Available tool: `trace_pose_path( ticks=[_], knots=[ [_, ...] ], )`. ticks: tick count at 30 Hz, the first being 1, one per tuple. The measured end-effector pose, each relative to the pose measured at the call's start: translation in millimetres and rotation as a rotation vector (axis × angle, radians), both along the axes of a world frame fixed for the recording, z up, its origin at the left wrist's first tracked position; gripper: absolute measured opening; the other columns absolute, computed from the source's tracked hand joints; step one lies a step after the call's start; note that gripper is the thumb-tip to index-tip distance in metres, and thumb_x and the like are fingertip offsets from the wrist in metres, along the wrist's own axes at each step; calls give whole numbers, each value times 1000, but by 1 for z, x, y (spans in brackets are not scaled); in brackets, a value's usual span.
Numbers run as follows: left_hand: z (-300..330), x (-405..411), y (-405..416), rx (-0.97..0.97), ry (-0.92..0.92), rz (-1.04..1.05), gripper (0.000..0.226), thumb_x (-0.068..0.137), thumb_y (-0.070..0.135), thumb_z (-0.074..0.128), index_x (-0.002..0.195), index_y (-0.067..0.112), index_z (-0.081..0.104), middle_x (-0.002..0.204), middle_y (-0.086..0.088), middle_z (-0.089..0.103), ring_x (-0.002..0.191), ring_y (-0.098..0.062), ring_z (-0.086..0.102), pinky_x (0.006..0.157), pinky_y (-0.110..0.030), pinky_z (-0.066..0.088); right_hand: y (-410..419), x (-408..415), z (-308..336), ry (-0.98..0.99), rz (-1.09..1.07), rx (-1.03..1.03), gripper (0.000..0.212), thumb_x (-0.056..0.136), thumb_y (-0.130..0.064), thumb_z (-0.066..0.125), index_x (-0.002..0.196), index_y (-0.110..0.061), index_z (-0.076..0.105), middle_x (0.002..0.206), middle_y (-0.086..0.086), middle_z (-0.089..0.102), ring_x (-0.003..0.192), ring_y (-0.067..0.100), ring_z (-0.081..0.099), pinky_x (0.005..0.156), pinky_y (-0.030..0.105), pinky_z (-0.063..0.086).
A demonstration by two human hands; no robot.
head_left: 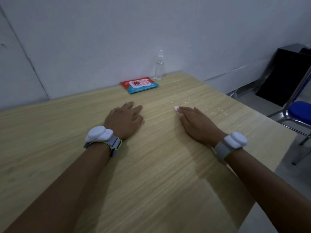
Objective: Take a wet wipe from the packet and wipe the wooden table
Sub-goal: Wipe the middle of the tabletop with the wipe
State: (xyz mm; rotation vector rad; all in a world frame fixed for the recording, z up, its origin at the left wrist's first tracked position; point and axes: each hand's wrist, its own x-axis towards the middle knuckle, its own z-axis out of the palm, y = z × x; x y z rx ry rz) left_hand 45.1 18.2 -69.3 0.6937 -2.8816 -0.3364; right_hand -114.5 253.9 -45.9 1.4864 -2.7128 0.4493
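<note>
A wet wipe (176,108), white and mostly hidden, peeks out from under the fingertips of the right hand (196,122), which lies flat with straight fingers pressing it onto the wooden table (151,165). The left hand (125,119) rests palm down beside it, fingers relaxed, holding nothing. Beyond both hands, by the wall, lies the red and blue wipes packet (140,84); its label is too blurred to read. A clear spray bottle (159,66) stands just beside the packet. Pale crumbs (198,101) dot the table beyond the right hand.
</note>
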Motion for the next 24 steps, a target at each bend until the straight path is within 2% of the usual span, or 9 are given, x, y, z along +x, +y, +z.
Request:
trace_pose_path(
  ticks=[2, 5, 7, 10, 13, 16, 19, 22, 24],
  knots=[
    [0, -6, -4, -3, 13, 3, 53, 105, 51, 33, 157, 39, 32, 169, 4, 22, 155, -18, 21, 124, -40, 16, -27, 0, -1, -29, 0, -10, 47, 112, -27, 31, 156, -14, 42, 161, 2, 43, 149, 16, 36, 124, 30, 16],
    [-1, -7, -6, 18, 64, 4, 52, 105, 49, 36, 156, 37, 37, 167, 3, 27, 154, -18, 23, 124, -41, 16, -53, 9, -10, -97, 137, -61, 45, 112, -31, 34, 154, -18, 47, 158, -2, 48, 146, 12, 39, 120, 22, 16],
    [-3, -8, -10, 28, 81, 5, 52, 105, 48, 36, 155, 36, 38, 166, 3, 28, 154, -17, 23, 125, -41, 15, -65, -4, -10, -86, 153, -32, 45, 112, -32, 32, 154, -21, 46, 158, -5, 47, 146, 9, 39, 124, 28, 15],
    [-4, -10, -10, 28, 81, -2, 53, 105, 48, 35, 156, 35, 37, 167, 3, 27, 153, -15, 23, 125, -41, 14, -87, -29, -1, -20, 33, 41, 47, 112, -25, 31, 157, -15, 40, 163, 1, 40, 150, 16, 35, 126, 35, 17],
    [-5, -10, -9, 26, 97, 9, 52, 105, 48, 35, 155, 35, 37, 166, 3, 28, 153, -15, 23, 126, -42, 15, -115, -22, -1, -54, 83, -2, 45, 111, -24, 36, 153, -12, 46, 160, 6, 45, 147, 21, 41, 123, 33, 25],
    [-6, -9, -9, 9, 121, 13, 52, 105, 48, 35, 154, 35, 39, 165, 3, 29, 153, -14, 24, 126, -43, 17, -122, -20, -1, -145, 145, -48, 42, 110, -31, 40, 150, -21, 53, 154, 1, 52, 142, 20, 47, 121, 32, 30],
    [-4, -9, -7, 26, 130, 17, 51, 104, 48, 36, 154, 34, 40, 165, 3, 30, 152, -14, 25, 126, -43, 16, -125, -32, 11, -103, 57, 4, 41, 110, -28, 40, 148, -20, 54, 152, 4, 54, 140, 26, 47, 119, 35, 32],
    [-3, -6, -5, 40, 174, 17, 49, 104, 45, 41, 150, 31, 46, 163, 1, 36, 151, -16, 30, 125, -42, 18, -126, -12, 11, -47, 127, -27, 34, 106, -22, 50, 135, -16, 66, 136, 8, 65, 126, 29, 56, 110, 35, 38],
    [0, -3, -2, 75, 234, 16, 47, 102, 40, 48, 147, 28, 51, 156, -2, 45, 145, -18, 39, 122, -41, 24, -118, 4, 6, -44, 188, -103, 26, 101, -19, 61, 123, -17, 75, 121, 5, 73, 114, 23, 63, 105, 31, 43]
  ],
)
